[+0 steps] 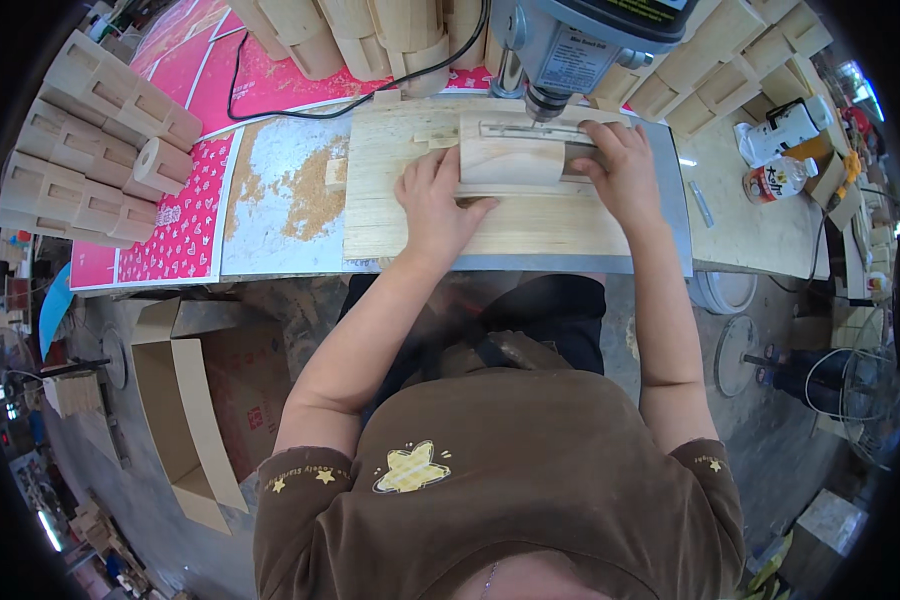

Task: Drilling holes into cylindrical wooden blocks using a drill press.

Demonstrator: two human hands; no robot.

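A pale curved wooden block point(510, 155) lies on a plywood board point(470, 220) under the chuck of a grey drill press point(570, 50). My left hand point(435, 200) presses on the block's left end, fingers spread over its edge. My right hand point(620, 165) grips the block's right end and the jig beneath it. The drill bit sits just above the block's top edge. A small wooden offcut point(336, 173) lies left of the board beside a patch of sawdust point(310, 200).
Stacks of notched wooden blocks point(90, 140) fill the left of the bench, more point(370, 35) stand behind the drill and at the right point(730, 80). A black cable point(300, 105) crosses pink sheets. Bottles point(780, 175) stand right. An open cardboard box point(195, 400) sits on the floor.
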